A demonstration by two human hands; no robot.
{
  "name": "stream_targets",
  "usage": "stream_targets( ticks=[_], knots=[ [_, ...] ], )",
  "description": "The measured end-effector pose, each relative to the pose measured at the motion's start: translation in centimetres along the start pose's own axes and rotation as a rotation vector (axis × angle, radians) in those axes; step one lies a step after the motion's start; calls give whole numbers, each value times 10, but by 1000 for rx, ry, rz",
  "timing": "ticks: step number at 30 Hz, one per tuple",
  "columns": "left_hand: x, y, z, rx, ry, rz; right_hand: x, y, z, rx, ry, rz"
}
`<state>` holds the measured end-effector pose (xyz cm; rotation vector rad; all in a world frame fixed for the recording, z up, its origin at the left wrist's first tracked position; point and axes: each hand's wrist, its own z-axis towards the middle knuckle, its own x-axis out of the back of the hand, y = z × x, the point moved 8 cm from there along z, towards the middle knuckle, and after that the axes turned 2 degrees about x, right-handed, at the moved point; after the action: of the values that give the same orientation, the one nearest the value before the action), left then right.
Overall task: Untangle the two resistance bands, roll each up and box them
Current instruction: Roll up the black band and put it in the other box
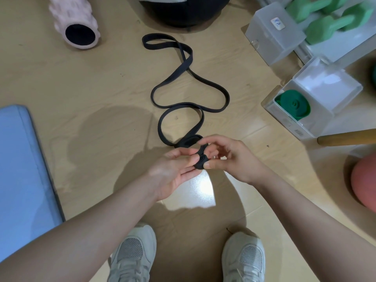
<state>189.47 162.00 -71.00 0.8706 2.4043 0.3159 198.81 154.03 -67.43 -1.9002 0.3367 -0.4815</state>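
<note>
You are roughly halfway. The green band (293,104) sits rolled in the open clear box (289,116) to your right. Your left hand (175,169) and right hand (230,157) both pinch a small starting roll of the black band (189,82); most of it trails loose across the floor (101,82), unrolled and unboxed.

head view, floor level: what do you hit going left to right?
blue mat → pink foam roller → black band → clear box with the rolled green band → wooden stick → red ball
</note>
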Motion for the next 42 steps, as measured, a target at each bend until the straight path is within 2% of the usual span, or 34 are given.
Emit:
stream_targets(
  ticks=[5,10,14,16,18,20,24,28,31,33,35,38,42],
  knots=[
    [2,10,0,-65,75,173,7,2,2,25,95,-110],
    [0,28,-1,-213,82,323,-3,-15,10,238,92,-527],
    [4,38,-4,-305,127,429,-3,-28,11,403,254,-942],
    [8,38,-5,-330,157,409,-8,-29,14,453,262,-1084],
    [11,40,-6,-364,189,377,-14,-27,18,443,239,-1082],
    [13,44,-6,-396,217,348,-17,-21,20,352,245,-1020],
    [13,50,-5,-441,255,308,-13,-19,15,148,305,-756],
    [14,46,0,-391,349,178,-16,-18,16,62,361,-619],
    [16,34,4,-300,385,31,-28,-13,16,39,338,-625],
    [15,28,4,-268,404,16,-27,-10,16,19,386,-644],
    [10,24,5,-250,382,-34,-21,-8,17,-13,452,-685],
    [6,23,7,-232,327,-85,-14,-8,19,61,485,-697],
    [6,22,11,-154,229,79,-9,-7,16,146,291,-624]
  ],
)
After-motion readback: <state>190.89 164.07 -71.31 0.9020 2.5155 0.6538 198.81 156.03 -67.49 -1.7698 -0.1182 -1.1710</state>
